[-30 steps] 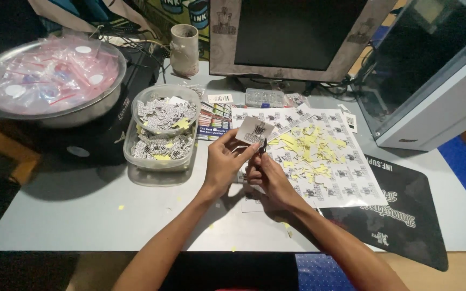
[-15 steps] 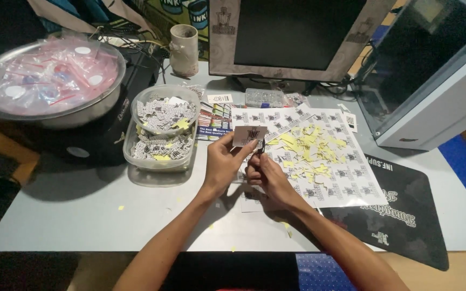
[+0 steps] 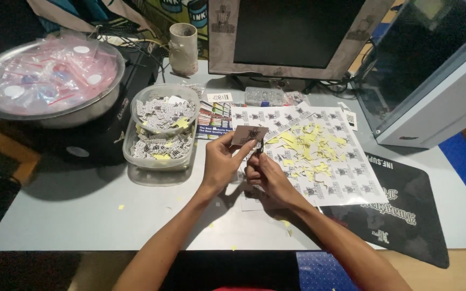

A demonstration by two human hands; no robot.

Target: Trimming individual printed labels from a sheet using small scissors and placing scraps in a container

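Two hands meet over the middle of the grey counter (image 3: 71, 215) as you work a small printed sticker free. At far left sits a wide metal bowl (image 3: 49, 110) heaped with clear plastic bags; just right of it, two stacked clear tubs (image 3: 160, 148) hold cut black-and-white stickers with a few yellow scraps. Your left hand (image 3: 222, 164) is closed in a pinch on a small card-like sticker (image 3: 248, 134), holding it up, printed face toward the camera, just above the counter and near the left edge of the sticker sheets (image 3: 346, 172). Your right hand (image 3: 265, 175) sits touching the left from below, fingers curled at the sticker's lower edge; something small and dark shows between the fingertips, but whether it is a tool or the backing cannot be told. Yellow backing scraps (image 3: 306, 143) are strewn over the sheets to the right, and a black mat (image 3: 405, 215) lies under their right corner. A dark monitor (image 3: 297, 37) stands behind.

By the look of it, you are at the peeling or trimming step on one sticker. The next move likely calls for a steady pinch with the left hand while the right draws the backing away cleanly, without creasing the print.
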